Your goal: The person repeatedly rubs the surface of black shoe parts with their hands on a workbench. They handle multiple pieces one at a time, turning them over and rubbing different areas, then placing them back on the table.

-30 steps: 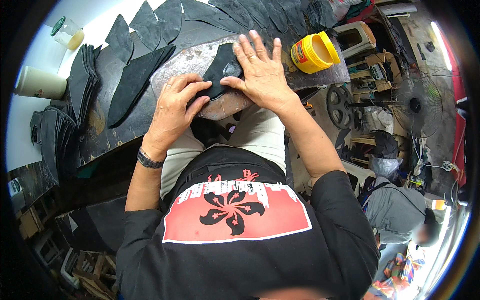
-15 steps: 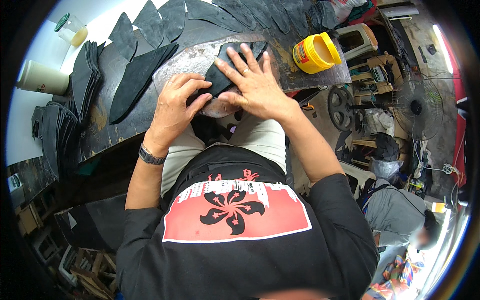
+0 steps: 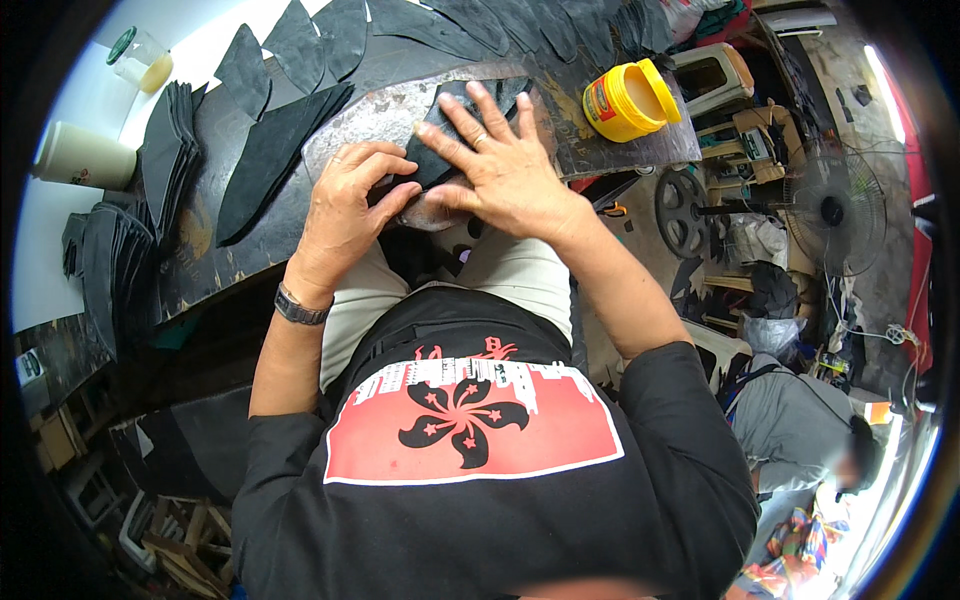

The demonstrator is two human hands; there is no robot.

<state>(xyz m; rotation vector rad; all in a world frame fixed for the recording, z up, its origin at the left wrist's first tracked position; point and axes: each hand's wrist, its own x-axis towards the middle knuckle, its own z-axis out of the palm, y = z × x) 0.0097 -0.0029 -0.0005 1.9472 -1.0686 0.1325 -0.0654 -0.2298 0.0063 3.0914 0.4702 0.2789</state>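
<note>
A black leather-like piece (image 3: 430,163) lies on a worn, greyish slab (image 3: 365,125) at the table's near edge, in front of my lap. My right hand (image 3: 510,180) rests flat on it with fingers spread, and covers much of it. At the piece's left near corner, my left hand (image 3: 345,215) is closed, thumb and forefinger pinched at the edge. A larger pointed black piece (image 3: 275,170) lies just left of the slab.
An open yellow tub (image 3: 622,105) stands right of the slab. Several black cut pieces (image 3: 295,45) line the table's far side; stacks of them (image 3: 172,140) stand left. A glass jar (image 3: 140,62) and pale canister (image 3: 85,157) are beyond. A fan (image 3: 832,210) and another person (image 3: 795,420) are at right.
The right hand has shifted slightly left, still flat on the black piece. My left hand keeps its pinch at the edge, with fingertips a little closer together.
</note>
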